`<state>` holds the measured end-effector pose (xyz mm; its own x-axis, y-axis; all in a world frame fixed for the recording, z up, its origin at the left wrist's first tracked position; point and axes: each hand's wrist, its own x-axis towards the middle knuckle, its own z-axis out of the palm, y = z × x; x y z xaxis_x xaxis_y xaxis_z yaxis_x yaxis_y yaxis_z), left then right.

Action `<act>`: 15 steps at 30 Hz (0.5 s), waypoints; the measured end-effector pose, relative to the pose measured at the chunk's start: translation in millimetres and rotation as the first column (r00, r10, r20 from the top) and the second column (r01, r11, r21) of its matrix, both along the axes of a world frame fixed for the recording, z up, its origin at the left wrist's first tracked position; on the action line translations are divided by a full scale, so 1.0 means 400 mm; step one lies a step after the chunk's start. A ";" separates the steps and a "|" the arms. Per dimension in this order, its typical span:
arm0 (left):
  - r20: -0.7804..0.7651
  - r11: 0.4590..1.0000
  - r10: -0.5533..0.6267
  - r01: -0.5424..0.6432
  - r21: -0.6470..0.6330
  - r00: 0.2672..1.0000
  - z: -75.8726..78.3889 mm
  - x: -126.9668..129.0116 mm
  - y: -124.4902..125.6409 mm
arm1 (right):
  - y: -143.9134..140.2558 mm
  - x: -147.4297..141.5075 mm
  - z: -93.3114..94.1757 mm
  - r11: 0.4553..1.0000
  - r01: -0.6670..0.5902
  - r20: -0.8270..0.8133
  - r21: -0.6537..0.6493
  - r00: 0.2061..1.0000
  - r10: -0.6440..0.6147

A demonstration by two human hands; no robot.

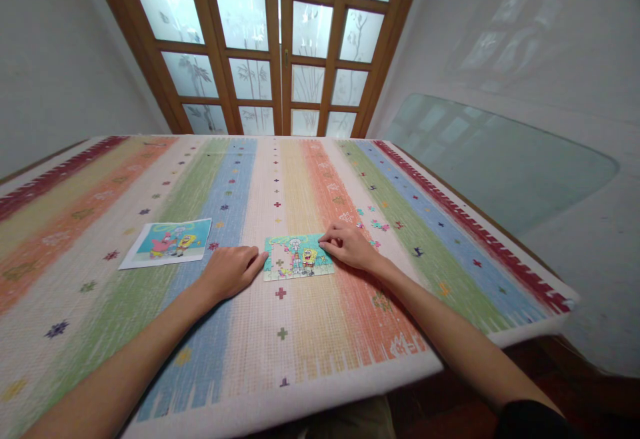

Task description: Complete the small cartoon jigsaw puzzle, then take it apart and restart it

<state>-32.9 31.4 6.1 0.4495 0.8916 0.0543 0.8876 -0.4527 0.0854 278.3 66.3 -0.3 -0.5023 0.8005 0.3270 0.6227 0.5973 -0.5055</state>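
A jigsaw puzzle (313, 262) with a cartoon picture lies flat on the striped tablecloth; the cloth shows through a gap in its left half. My left hand (233, 269) rests with curled fingers at the puzzle's left edge, thumb against it. At the upper right edge of the puzzle, my right hand (347, 244) has thumb and fingertips pinched together; whatever is between them is too small to make out. Several loose puzzle pieces (379, 225) lie just beyond and right of my right hand. To the left lies a printed reference picture (175, 242) of the same cartoon.
The striped tablecloth (255, 332) covers a wide table, its near edge hanging in front of me. Behind stand wooden doors (277, 59) with frosted panes. A pale glass panel (500, 152) is beside the right wall, past the table's edge.
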 end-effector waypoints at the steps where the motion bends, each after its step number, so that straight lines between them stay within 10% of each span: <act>1: -0.005 1.000 0.000 0.000 0.000 1.000 0.000 0.000 0.000 | -0.001 -0.001 -0.001 1.000 0.006 0.008 0.008 1.000 -0.006; 15: -0.003 1.000 -0.011 0.011 0.007 1.000 0.000 0.000 -0.001 | -0.003 0.002 0.003 0.999 0.045 -0.055 -0.027 0.997 -0.046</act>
